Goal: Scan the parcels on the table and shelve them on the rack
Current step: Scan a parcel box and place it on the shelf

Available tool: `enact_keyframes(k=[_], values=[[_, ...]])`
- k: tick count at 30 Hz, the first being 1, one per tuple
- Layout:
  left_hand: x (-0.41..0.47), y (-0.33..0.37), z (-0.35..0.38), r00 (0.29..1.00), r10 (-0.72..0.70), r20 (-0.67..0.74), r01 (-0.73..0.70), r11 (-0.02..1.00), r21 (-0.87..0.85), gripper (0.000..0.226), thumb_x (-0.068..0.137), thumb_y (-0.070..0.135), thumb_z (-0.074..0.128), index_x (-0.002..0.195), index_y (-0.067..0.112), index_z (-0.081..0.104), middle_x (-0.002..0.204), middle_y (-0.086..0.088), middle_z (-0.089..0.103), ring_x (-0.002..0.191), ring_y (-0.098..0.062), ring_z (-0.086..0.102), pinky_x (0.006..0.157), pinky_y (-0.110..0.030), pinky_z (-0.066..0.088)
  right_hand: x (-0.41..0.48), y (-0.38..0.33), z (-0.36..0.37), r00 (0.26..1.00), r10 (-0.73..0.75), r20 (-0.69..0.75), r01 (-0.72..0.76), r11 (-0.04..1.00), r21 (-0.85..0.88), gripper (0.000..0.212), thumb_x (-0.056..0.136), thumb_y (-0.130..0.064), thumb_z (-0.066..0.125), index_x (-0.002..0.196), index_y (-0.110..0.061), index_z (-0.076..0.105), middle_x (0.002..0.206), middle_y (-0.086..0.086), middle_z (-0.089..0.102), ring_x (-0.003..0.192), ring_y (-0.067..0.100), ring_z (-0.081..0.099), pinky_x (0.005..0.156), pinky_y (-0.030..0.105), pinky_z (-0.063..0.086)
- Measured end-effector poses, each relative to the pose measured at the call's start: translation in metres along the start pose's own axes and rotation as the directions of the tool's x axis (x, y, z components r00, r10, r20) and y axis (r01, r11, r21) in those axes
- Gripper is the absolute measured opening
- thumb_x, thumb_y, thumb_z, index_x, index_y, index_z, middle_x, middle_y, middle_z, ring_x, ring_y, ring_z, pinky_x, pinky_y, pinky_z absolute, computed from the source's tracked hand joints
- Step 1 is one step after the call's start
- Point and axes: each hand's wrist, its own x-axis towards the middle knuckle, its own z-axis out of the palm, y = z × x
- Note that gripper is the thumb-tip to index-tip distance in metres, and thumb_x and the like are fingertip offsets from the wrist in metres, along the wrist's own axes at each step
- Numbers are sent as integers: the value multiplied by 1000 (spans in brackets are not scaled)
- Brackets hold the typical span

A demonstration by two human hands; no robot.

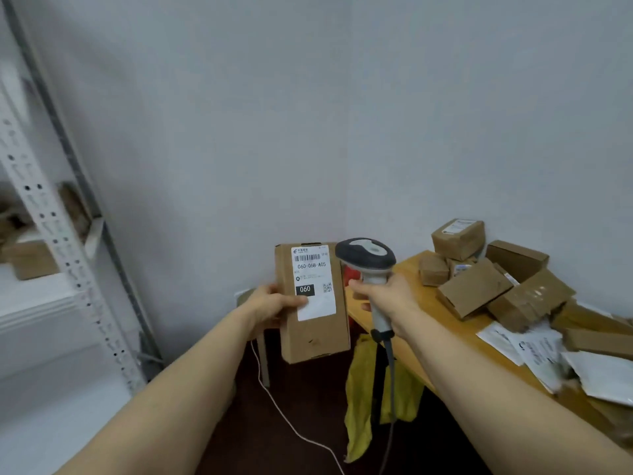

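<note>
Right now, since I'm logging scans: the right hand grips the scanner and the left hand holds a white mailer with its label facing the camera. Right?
No. The head view shows the left hand holding a brown cardboard box, not a white mailer; the right hand does grip the scanner.

The left hand holds a labelled cardboard parcel upright; the right hand grips a grey barcode scanner beside it, near the parcel-strewn table
</note>
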Motion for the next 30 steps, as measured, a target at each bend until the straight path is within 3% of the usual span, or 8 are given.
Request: enact_keyframes(k=[3,7,10,13,16,20,25,30], values=[[-9,1,-39,995,10,-104,-18,997,-76,49,76,7,79,117,10,54,105,-3,69,85,-18,67,64,-30,53,-11,-16,38,989,2,149,4,999,-42,11,82,-5,73,79,-4,63,65,11,66,50,16,58,48,26,48],[-22,-4,-80,972,9,-236,-47,987,-154,38,78,2,75,107,12,52,98,-2,64,78,-13,61,58,-27,47,-26,-25,85,968,31,247,-12,997,-78,18,78,-9,77,69,-7,62,48,3,58,37,12,48,41,22,42],[-30,-10,-103,958,4,-288,-52,986,-158,37,79,0,74,105,11,50,100,-4,63,77,-14,60,60,-26,46,-39,-29,113,949,29,313,5,994,-109,20,75,-8,80,68,-6,61,45,2,56,35,12,46,40,21,41],[-34,-17,-126,943,-4,-334,-55,984,-168,51,79,1,75,122,4,49,118,-11,62,91,-23,60,73,-32,48,-46,-35,134,934,21,357,17,994,-105,18,75,-5,79,72,-4,61,44,1,54,34,11,44,39,20,39],[-40,-24,-145,923,-17,-384,-58,981,-184,57,79,2,75,129,2,47,123,-14,61,95,-25,59,78,-35,48,-51,-40,148,924,3,384,47,992,-120,19,76,-4,78,69,-6,60,44,0,53,35,11,43,40,20,40],[-46,-32,-165,907,-27,-419,-54,982,-179,49,79,1,74,123,2,51,120,-14,62,84,-21,59,72,-33,49,-54,-42,160,916,11,400,46,990,-134,19,76,-5,77,68,-7,60,43,-1,52,35,10,43,39,19,40],[-50,-38,-182,893,-32,-449,-54,983,-177,45,80,2,74,120,8,53,119,-11,62,96,-26,58,83,-38,49,-55,-41,172,898,35,439,19,993,-117,20,78,-4,76,68,-7,58,43,0,51,34,9,42,39,19,39],[-54,-46,-198,882,-47,-470,-37,985,-168,33,80,3,75,105,12,55,104,-6,62,86,-23,58,77,-38,49,-56,-43,183,878,6,479,51,993,-107,21,80,-3,73,68,-6,57,42,-1,50,33,9,41,37,18,37]])
